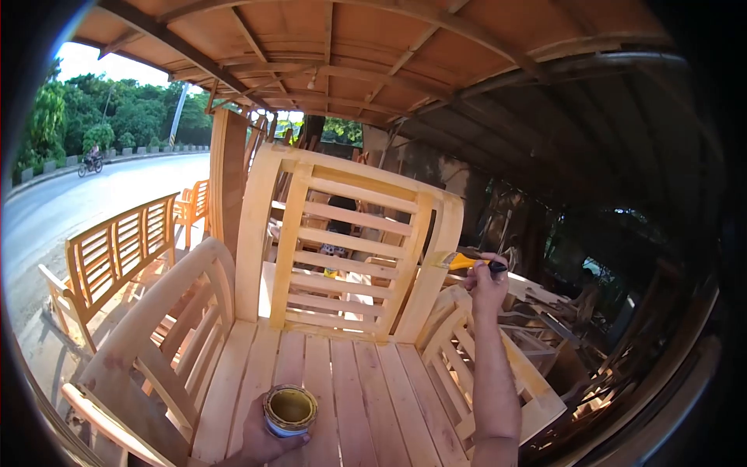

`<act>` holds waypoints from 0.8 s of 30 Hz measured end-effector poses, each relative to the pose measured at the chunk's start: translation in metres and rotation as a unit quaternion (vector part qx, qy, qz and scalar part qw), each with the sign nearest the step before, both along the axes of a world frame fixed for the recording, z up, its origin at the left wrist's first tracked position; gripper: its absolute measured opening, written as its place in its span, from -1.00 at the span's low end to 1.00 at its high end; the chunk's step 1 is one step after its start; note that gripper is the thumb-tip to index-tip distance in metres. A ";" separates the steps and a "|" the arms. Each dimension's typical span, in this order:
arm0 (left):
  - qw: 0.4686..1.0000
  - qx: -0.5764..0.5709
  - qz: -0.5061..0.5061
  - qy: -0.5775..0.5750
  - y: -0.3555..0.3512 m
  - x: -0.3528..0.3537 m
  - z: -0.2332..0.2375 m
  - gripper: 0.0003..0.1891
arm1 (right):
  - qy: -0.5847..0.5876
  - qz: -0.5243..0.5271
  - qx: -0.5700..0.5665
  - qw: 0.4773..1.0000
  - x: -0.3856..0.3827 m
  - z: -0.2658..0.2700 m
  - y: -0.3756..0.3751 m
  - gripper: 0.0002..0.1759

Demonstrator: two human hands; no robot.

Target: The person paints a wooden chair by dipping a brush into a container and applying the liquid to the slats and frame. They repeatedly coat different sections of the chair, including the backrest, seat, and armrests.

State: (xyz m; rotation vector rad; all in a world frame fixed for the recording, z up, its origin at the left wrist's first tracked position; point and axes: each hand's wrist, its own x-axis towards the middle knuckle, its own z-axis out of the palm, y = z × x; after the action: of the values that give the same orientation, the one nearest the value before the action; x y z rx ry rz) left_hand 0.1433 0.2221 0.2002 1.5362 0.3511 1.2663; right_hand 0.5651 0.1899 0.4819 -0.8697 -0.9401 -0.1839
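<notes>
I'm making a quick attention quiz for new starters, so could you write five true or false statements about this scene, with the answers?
1. The right hand holds a brush. True.
2. The left hand holds a lidded can. False: the can is open at the top.
3. The slats of the backrest run up and down. False: they run from side to side.
4. The brush's bristles are at the seat. False: they are at the wide side post of the backrest.
5. A motorbike is on the road. True.
</notes>
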 end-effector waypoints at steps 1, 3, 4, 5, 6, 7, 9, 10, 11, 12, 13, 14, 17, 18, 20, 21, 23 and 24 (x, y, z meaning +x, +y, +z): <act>1.000 0.006 0.010 0.008 -0.001 0.000 0.000 0.06 | -0.028 -0.035 -0.007 0.999 0.000 0.017 0.005 -0.85; 0.999 0.018 0.029 0.025 -0.001 -0.002 -0.001 0.06 | -0.093 -0.103 -0.025 0.990 0.001 0.052 0.021 -0.85; 0.999 0.024 0.037 0.032 0.000 -0.002 0.000 0.06 | -0.128 -0.135 -0.035 0.982 0.004 0.067 0.032 -0.85; 0.998 0.031 0.046 0.041 0.000 -0.001 0.001 0.06 | -0.174 -0.179 -0.047 0.967 0.008 0.082 0.044 -0.83; 0.997 0.035 0.054 0.047 0.001 -0.001 0.001 0.06 | -0.223 -0.218 -0.060 0.948 0.009 0.095 0.055 -0.81; 0.996 0.040 0.061 0.053 0.001 0.000 0.001 0.06 | -0.273 -0.256 -0.072 0.925 0.007 0.108 0.066 -0.78; 0.995 0.046 0.071 0.062 0.002 0.001 0.001 0.06 | -0.348 -0.316 -0.086 0.878 0.006 0.130 0.089 -0.73; 0.994 0.049 0.075 0.066 0.002 0.000 0.001 0.06 | -0.374 -0.340 -0.087 0.859 0.009 0.137 0.104 -0.69; 0.993 0.049 0.078 0.068 0.003 0.001 -0.001 0.06 | -0.400 -0.363 -0.087 0.837 0.009 0.145 0.117 -0.66; 0.993 0.050 0.080 0.071 0.004 0.001 -0.001 0.06 | -0.393 -0.371 -0.095 0.836 0.010 0.152 0.129 -0.64; 0.993 0.052 0.081 0.072 0.005 0.001 -0.001 0.05 | -0.386 -0.379 -0.102 0.835 0.005 0.158 0.140 -0.63; 0.993 0.051 0.083 0.073 0.006 0.000 -0.002 0.05 | -0.379 -0.386 -0.111 0.833 0.001 0.162 0.150 -0.62; 0.992 0.050 0.086 0.075 0.008 0.000 -0.002 0.05 | -0.386 -0.399 -0.166 0.815 0.001 0.167 0.179 -0.55; 0.992 0.050 0.086 0.075 0.009 0.000 -0.002 0.05 | -0.399 -0.406 -0.178 0.802 0.004 0.168 0.189 -0.54; 0.992 0.050 0.087 0.077 0.010 0.000 -0.003 0.05 | -0.408 -0.416 -0.208 0.786 0.005 0.168 0.202 -0.52; 0.992 0.050 0.087 0.078 0.011 0.000 -0.003 0.05 | -0.411 -0.421 -0.222 0.777 0.006 0.168 0.207 -0.50; 0.992 0.049 0.086 0.079 0.012 0.000 -0.003 0.05 | -0.425 -0.425 -0.233 0.765 0.012 0.165 0.216 -0.49; 0.992 0.049 0.086 0.080 0.013 -0.001 -0.003 0.05 | -0.432 -0.427 -0.238 0.758 0.016 0.164 0.218 -0.49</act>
State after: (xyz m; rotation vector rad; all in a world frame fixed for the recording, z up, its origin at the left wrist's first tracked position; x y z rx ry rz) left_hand 0.1428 0.2350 0.1967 1.7257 0.5416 1.3127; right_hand 0.5810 0.4081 0.6460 -1.7326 -1.4030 -1.2740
